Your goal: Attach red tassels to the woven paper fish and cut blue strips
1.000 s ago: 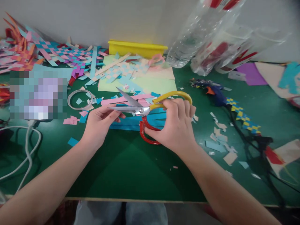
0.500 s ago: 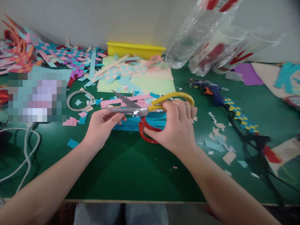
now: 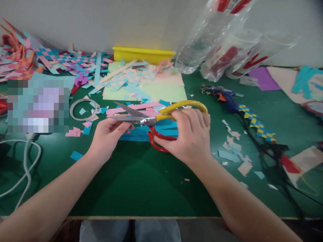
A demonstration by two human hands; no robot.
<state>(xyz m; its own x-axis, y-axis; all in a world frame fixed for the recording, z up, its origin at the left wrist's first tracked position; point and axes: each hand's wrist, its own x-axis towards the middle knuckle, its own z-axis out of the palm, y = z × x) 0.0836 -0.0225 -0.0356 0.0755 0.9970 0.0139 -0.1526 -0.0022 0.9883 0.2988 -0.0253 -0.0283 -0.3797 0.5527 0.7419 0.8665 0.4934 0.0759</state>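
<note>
My right hand (image 3: 190, 134) is closed around the handles of a pair of scissors (image 3: 150, 121), one handle yellow and the other red. The blades point left and are partly spread. Beside the lower blade, my left hand (image 3: 107, 136) has its thumb and fingers pinched together; whatever they hold is hidden by the blade and fingers. Beneath the scissors lie blue paper strips (image 3: 136, 133), with pink strips (image 3: 126, 109) just behind them. A roll of tape (image 3: 71, 111) lies flat to the left of my left hand.
Woven paper strips (image 3: 68, 58) pile up at the back left, near a yellow box (image 3: 143, 54). A plastic bottle (image 3: 193, 53) and cups (image 3: 248, 57) lean at the back right. A glue gun (image 3: 229, 102) with its cable, and paper scraps (image 3: 234, 146), lie right. White cable (image 3: 26, 164) runs left.
The scissor blades have come slightly closer together, and the scissors have shifted a little left over my left fingers. The whole view has moved slightly.
</note>
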